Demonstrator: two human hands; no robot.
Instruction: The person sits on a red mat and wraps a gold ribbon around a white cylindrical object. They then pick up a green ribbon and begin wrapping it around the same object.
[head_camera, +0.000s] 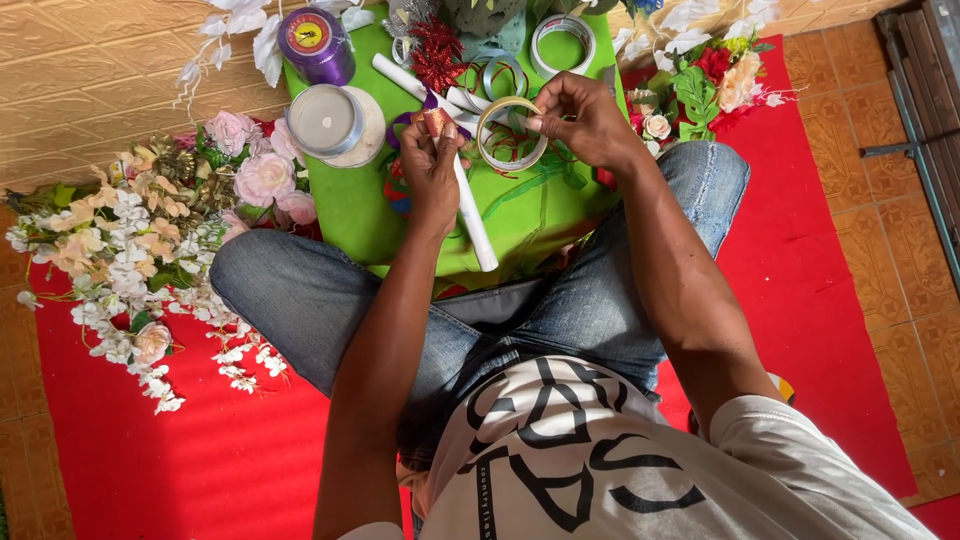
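I sit cross-legged in jeans on a red mat. My right hand (580, 118) grips a ring-shaped roll of gold ribbon (510, 135) by its upper right edge. My left hand (432, 165) pinches the ribbon's loose copper-gold end (436, 121) between thumb and fingers, just left of the roll. Under both hands lies a green board (340, 205), and a white tube (478, 232) runs down across it past my left wrist.
On the green board sit a purple ribbon spool (316, 42), a silver-white spool (327, 121), more ribbon rolls (562, 42) and a red glitter bow (436, 52). Artificial flowers (140, 235) are heaped at the left, and another bunch (712, 80) at the upper right. Tiled floor surrounds the red mat (800, 260).
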